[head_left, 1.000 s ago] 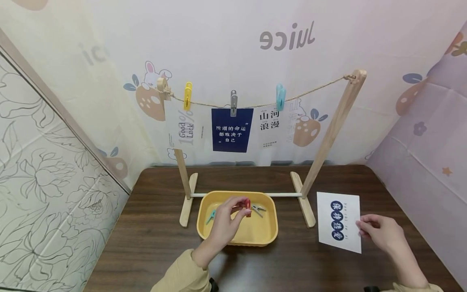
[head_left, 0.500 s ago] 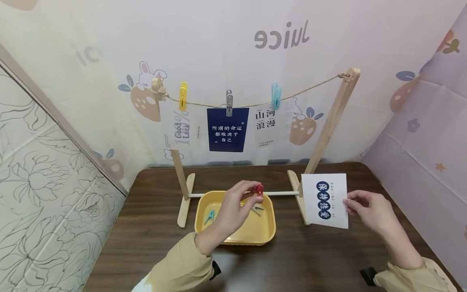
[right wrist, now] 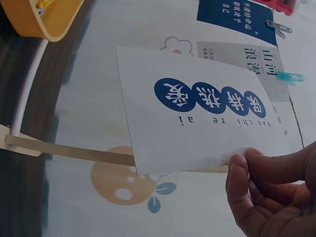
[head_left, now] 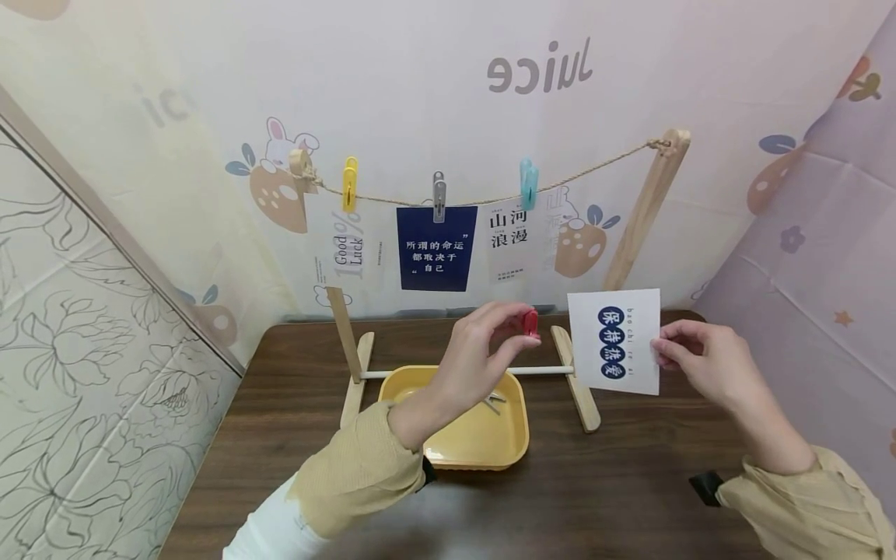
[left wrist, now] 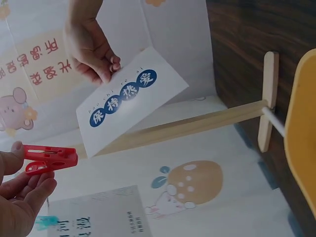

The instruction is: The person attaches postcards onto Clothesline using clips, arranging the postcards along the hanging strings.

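Observation:
My left hand [head_left: 483,350] pinches a red clothespin [head_left: 531,323] between thumb and fingers, above the yellow basin's right side. In the left wrist view the red clothespin [left wrist: 52,159] points toward the card. My right hand [head_left: 710,359] pinches the right edge of a white card [head_left: 619,342] printed with blue circles and characters, held up in front of the right post. On the rope [head_left: 602,167] hang a pale card [head_left: 343,241] under a yellow clothespin [head_left: 350,184], a navy card [head_left: 437,264] under a grey one [head_left: 439,197], and a white card [head_left: 507,253] under a light-blue one [head_left: 528,185].
A wooden stand with a right post [head_left: 647,210] and left post [head_left: 343,327] holds the rope over the brown table [head_left: 560,482]. The yellow basin [head_left: 518,443] stands below, with a clothespin [head_left: 494,403] in it. Patterned curtains [head_left: 826,311] surround the table.
Both hands have risen from near the table. The left hand carried the red clothespin up and right from over the basin; the right hand lifted the white card up and slightly left.

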